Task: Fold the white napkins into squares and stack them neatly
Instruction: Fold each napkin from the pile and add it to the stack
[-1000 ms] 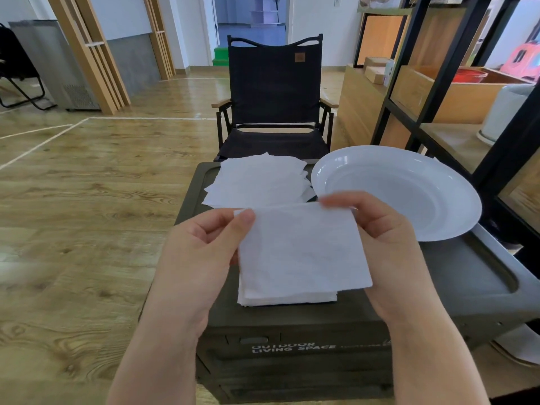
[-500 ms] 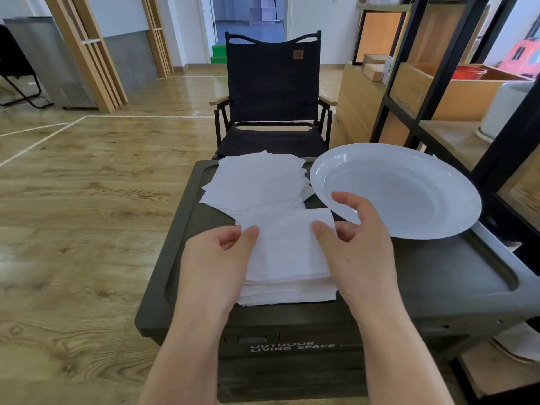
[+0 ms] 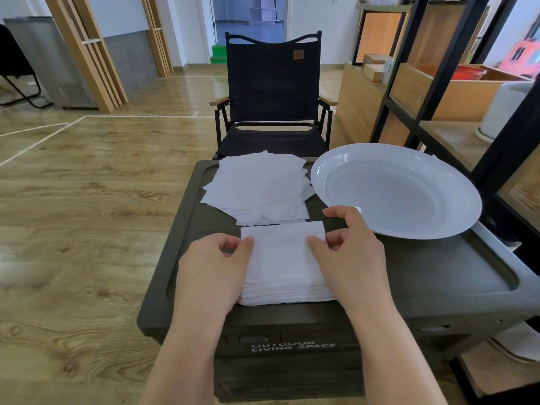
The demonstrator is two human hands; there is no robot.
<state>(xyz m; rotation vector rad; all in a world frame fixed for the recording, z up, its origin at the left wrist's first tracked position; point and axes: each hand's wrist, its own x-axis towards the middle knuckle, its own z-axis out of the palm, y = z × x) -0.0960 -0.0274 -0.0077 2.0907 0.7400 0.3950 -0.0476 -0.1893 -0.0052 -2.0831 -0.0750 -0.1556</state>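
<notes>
Item: folded napkin (image 3: pixel 285 247), white, square, lying on top of the folded stack (image 3: pixel 286 290) at the near centre of the dark storage box (image 3: pixel 438 276).

Left hand (image 3: pixel 213 267): at the napkin's 9 o'clock edge, thumb and curled fingers pinching that edge.

Right hand (image 3: pixel 353 252): at the 3 o'clock edge, thumb and forefinger pinching it, remaining fingers raised and loosely curled.

Unfolded pile (image 3: pixel 257 188): loose, skewed sheets at 12 o'clock from the stack, just beside it.

White plate (image 3: pixel 403 159): at 2 o'clock from the stack, nothing on it, overhanging the box's far right edge.

Step in hand, as judged: placing and squaring a finished napkin on the stack; many sheets are left to fold.

Next move, as judged: let go, check that the edges sit flush, then reach to 12 o'clock for one sheet only, since thin sheets tend to cling together.

Change from the earlier frames: a second ago the napkin is held up in the air between both hands; now it lies flat on the stack, and both hands are lower with their grip at the side edges. Pile and plate are unmoved.
</notes>
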